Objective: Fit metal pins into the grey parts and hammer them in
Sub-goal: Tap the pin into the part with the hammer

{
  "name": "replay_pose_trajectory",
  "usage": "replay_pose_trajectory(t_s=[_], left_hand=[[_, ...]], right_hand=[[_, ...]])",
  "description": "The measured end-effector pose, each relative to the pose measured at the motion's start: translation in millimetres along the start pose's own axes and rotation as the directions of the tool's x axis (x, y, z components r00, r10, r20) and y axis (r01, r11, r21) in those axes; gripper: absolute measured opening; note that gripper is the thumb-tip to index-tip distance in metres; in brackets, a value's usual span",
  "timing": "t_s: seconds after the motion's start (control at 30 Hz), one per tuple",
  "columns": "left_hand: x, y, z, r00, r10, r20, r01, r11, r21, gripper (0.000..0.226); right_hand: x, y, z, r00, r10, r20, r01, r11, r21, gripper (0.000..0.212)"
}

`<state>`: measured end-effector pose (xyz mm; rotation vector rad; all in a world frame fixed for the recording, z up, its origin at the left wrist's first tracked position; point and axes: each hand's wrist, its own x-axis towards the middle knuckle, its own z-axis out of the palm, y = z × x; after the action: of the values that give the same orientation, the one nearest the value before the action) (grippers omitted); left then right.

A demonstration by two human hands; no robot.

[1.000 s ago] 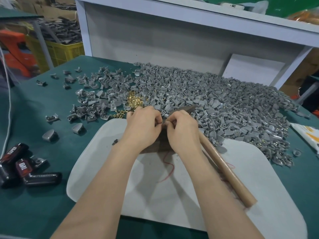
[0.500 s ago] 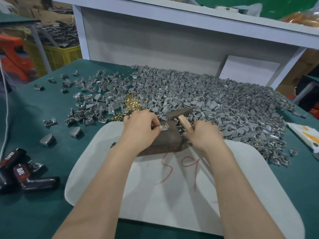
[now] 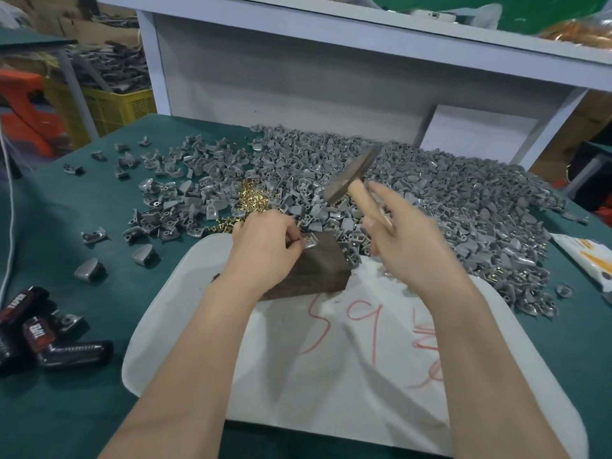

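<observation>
The left hand (image 3: pixel 265 250) pinches a grey part (image 3: pixel 312 242) down on the far left corner of a dark block (image 3: pixel 318 271). A small brass pin (image 3: pixel 308 239) stands in the part just beyond the fingertips. The right hand (image 3: pixel 407 250) holds the hammer (image 3: pixel 351 180) by its wooden handle, with the head raised up and to the far right of the block. The hand is blurred, so how tightly the fingers wrap the handle is hard to read. The two hands are apart, with the block between them.

The step in hand looks like the strike. It would go best as a short, square tap on the pin head, with the part kept flat on the block. The left fingers sit very near the pin, so the blow must land clear of them. A glancing hit could bend the pin or flick the part away.

The block rests at the far edge of a white mat (image 3: pixel 347 392) marked in red, which has open room on its near side. Loose brass pins (image 3: pixel 253 200) lie just left of the block. The big heap of grey parts (image 3: pixel 457 200) crowds the far and right side, right under the hammer's swing. On the green desk (image 3: pixel 73 415), black handles (image 3: pixel 53 339) lie at the near left, well apart. A white shelf frame (image 3: pixel 298 81) closes the far side.
</observation>
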<state>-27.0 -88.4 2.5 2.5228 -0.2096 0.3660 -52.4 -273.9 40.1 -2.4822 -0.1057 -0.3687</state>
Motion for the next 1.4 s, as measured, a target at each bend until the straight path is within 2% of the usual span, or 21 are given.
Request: replay_pose_trajectory(t_s=[0.07, 0.1, 0.13, 0.17, 0.23, 0.27, 0.4, 0.43, 0.53, 0.57, 0.67, 0.73, 0.77, 0.83, 0.93, 1.07, 1.17, 1.23, 1.3, 1.33, 1.4], left_hand=[[0, -1, 0, 0.999, 0.027, 0.017, -0.027, 0.999, -0.022, 0.011], [0, -1, 0, 0.999, 0.04, 0.026, -0.038, 0.998, -0.047, 0.01], [0, -1, -1, 0.999, 0.042, 0.031, -0.04, 0.997, -0.067, 0.01], [1, 0, -1, 0.999, 0.033, 0.032, -0.031, 0.997, -0.073, 0.01], [0, 0, -1, 1.0, 0.01, 0.03, -0.008, 0.997, -0.077, 0.013], [0, 0, -1, 1.0, 0.006, 0.026, -0.003, 0.997, -0.083, 0.014], [-1, -2, 0, 0.998, 0.048, 0.034, -0.044, 0.995, -0.089, 0.009], [0, -2, 0, 0.998, 0.048, 0.035, -0.045, 0.995, -0.085, 0.008], [-1, 0, -1, 0.999, 0.013, 0.03, -0.011, 0.997, -0.08, 0.007], [-1, 0, -2, 1.0, 0.005, 0.025, -0.003, 0.997, -0.079, 0.006], [-1, -2, -2, 1.0, 0.009, 0.004, -0.009, 0.997, -0.074, 0.006], [0, -2, -1, 1.0, 0.012, 0.006, -0.011, 0.998, -0.067, 0.007], [0, -1, -2, 1.0, 0.013, 0.012, -0.012, 0.998, -0.067, 0.007], [-1, 0, -2, 1.0, 0.007, 0.016, -0.006, 0.997, -0.078, 0.008], [-2, -1, -3, 1.0, 0.0, 0.022, 0.002, 0.996, -0.089, 0.008], [-1, 1, -2, 1.0, -0.001, 0.024, 0.004, 0.994, -0.105, 0.009], [-1, 3, -1, 1.0, -0.001, 0.011, 0.003, 0.986, -0.166, 0.011], [-1, 5, 0, 1.0, 0.003, 0.001, -0.002, 0.974, -0.226, 0.011], [0, 7, 0, 1.0, 0.03, -0.004, -0.03, 0.962, -0.27, 0.011], [0, 8, 0, 0.999, 0.046, -0.009, -0.047, 0.959, -0.279, 0.012], [1, 6, 2, 0.998, 0.04, -0.057, -0.055, 0.954, -0.294, 0.016]], right_hand=[[-17, -11, -4, 0.977, -0.13, -0.17, 0.145, 0.986, 0.078, 0.048], [-26, -14, -3, 0.961, -0.183, -0.209, 0.205, 0.975, 0.09, 0.051], [-33, -15, -1, 0.957, -0.225, -0.182, 0.241, 0.968, 0.071, 0.053], [-39, -17, 5, 0.966, -0.243, -0.09, 0.245, 0.969, 0.018, 0.054], [-44, -14, 12, 0.979, -0.172, 0.109, 0.183, 0.978, -0.102, 0.053], [-42, -12, 12, 0.982, -0.156, 0.11, 0.167, 0.981, -0.099, 0.052], [-37, -10, 4, 0.946, -0.248, -0.207, 0.265, 0.963, 0.056, 0.055], [-37, -10, 5, 0.949, -0.255, -0.183, 0.268, 0.962, 0.045, 0.055], [-34, -6, 8, 0.981, -0.162, 0.106, 0.176, 0.975, -0.135, 0.051], [-30, -6, 5, 0.979, -0.153, 0.137, 0.176, 0.968, -0.177, 0.05], [-26, -9, 1, 0.969, -0.248, 0.019, 0.248, 0.957, -0.152, 0.052], [-23, -5, 7, 0.977, -0.194, -0.086, 0.191, 0.981, -0.039, 0.051], [-19, -2, 13, 0.987, -0.133, -0.093, 0.132, 0.991, -0.009, 0.049], [-8, 7, 27, 1.0, 0.003, -0.026, -0.003, 1.0, -0.009, 0.042], [4, 19, 41, 0.979, 0.199, 0.051, -0.198, 0.98, -0.023, 0.028], [8, 28, 43, 0.982, 0.19, -0.015, -0.189, 0.96, -0.205, 0.032], [7, 20, 36, 0.991, 0.05, -0.124, -0.058, 0.996, -0.062, 0.032], [7, 7, 35, 0.998, -0.048, -0.046, 0.051, 0.995, 0.081, 0.024], [8, -5, 40, 0.99, -0.073, 0.124, 0.05, 0.983, 0.176, 0.016], [10, -8, 43, 0.985, -0.057, 0.164, 0.022, 0.979, 0.202, 0.012], [17, -8, 44, 0.995, -0.013, 0.097, -0.012, 0.968, 0.25, 0.009]])
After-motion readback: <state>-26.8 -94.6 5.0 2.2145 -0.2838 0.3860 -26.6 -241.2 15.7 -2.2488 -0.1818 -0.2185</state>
